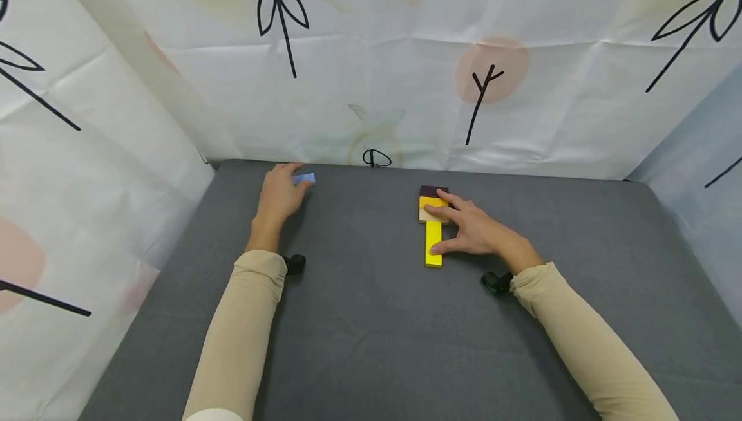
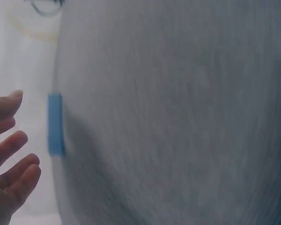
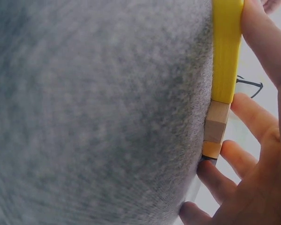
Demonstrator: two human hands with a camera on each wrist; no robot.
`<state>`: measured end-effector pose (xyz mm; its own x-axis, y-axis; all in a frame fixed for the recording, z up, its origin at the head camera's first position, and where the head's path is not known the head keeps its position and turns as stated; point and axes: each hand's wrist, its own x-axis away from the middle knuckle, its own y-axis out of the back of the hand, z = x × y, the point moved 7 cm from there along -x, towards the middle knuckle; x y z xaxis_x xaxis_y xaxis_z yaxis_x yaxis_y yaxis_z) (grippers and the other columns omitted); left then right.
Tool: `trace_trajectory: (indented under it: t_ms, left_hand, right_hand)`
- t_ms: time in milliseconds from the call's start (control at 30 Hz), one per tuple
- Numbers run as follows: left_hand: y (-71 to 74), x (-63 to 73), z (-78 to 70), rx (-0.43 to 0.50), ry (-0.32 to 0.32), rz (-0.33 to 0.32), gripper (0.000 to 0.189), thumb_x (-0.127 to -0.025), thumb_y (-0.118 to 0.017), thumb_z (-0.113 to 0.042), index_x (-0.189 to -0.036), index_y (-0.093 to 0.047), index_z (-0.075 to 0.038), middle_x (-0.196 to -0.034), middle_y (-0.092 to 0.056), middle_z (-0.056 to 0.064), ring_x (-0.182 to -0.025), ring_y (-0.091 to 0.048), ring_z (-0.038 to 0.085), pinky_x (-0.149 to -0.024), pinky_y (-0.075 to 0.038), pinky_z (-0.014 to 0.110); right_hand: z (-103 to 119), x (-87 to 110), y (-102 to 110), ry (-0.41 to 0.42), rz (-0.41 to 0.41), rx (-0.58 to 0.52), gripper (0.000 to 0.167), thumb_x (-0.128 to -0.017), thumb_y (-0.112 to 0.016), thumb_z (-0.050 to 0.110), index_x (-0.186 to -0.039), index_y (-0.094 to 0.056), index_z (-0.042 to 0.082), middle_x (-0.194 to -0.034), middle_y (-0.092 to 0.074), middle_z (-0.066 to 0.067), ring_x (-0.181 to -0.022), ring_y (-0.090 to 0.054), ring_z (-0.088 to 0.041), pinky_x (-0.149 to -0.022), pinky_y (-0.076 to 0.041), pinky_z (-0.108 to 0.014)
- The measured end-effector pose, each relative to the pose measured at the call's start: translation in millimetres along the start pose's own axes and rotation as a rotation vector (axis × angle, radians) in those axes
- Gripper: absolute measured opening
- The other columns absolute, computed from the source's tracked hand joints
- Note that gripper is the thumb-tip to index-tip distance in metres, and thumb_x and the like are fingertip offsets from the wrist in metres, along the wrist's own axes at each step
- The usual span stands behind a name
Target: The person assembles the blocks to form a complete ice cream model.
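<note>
A blue block (image 1: 304,179) lies near the far left edge of the table. My left hand (image 1: 281,196) hovers over its left end, and the left wrist view shows the spread fingers apart from the blue block (image 2: 55,124). Farther right, several blocks form a column: a dark block (image 1: 430,190) at the back, an orange-yellow block (image 1: 428,202), a plain wooden block (image 1: 426,216), then a long yellow block (image 1: 433,234) pointing toward me. My right hand (image 1: 478,231) reaches in from the right, its thumb on the long yellow block (image 3: 225,51) and its fingers spread along the others, partly covering them.
All the blocks lie on a grey cloth-covered table (image 1: 359,331). White curtains (image 1: 371,86) with printed flowers and twigs rise behind the table and at both sides. A dark wrist camera (image 1: 295,264) sits on the left wrist, another dark camera (image 1: 496,282) on the right.
</note>
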<state>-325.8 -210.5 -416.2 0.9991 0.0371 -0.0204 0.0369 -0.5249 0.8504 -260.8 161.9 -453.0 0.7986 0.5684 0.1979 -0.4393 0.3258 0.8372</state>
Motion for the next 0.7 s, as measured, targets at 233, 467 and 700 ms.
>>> trace_trajectory:
  t_ms: [233, 467, 700]
  left_hand:
    - [6.0, -4.5, 30.7, 0.020, 0.065, -0.004, 0.054, -0.104, -0.060, -0.028, -0.151, -0.048, -0.004, -0.149, -0.049, 0.026, -0.143, -0.040, 0.047, -0.118, -0.036, 0.059]
    - [7.9, -3.9, 38.4, 0.044, 0.098, 0.001, 0.053, -0.105, -0.058, -0.030, -0.150, -0.050, -0.002, -0.140, -0.055, 0.024, -0.135, -0.047, 0.044, -0.113, -0.041, 0.057]
    - [5.2, -5.5, 40.2, 0.043, 0.121, -0.010, 0.048, -0.105, -0.059, -0.030, -0.143, -0.058, -0.002, -0.129, -0.063, 0.020, -0.121, -0.056, 0.036, -0.105, -0.046, 0.052]
  right_hand:
    - [-1, -0.9, -1, -0.014, 0.009, -0.018, 0.092, -0.085, -0.080, 0.049, -0.161, -0.035, 0.021, -0.174, -0.003, -0.013, -0.158, -0.008, -0.046, -0.125, -0.002, -0.070]
    - [-2, -1.4, -1, -0.028, 0.017, -0.024, 0.092, -0.085, -0.079, 0.051, -0.161, -0.034, 0.023, -0.174, -0.002, -0.011, -0.158, -0.007, -0.046, -0.125, -0.001, -0.070]
    - [-2, -1.9, -1, -0.030, 0.015, -0.027, 0.092, -0.085, -0.079, 0.052, -0.161, -0.035, 0.023, -0.174, -0.002, -0.012, -0.158, -0.007, -0.047, -0.125, -0.001, -0.070]
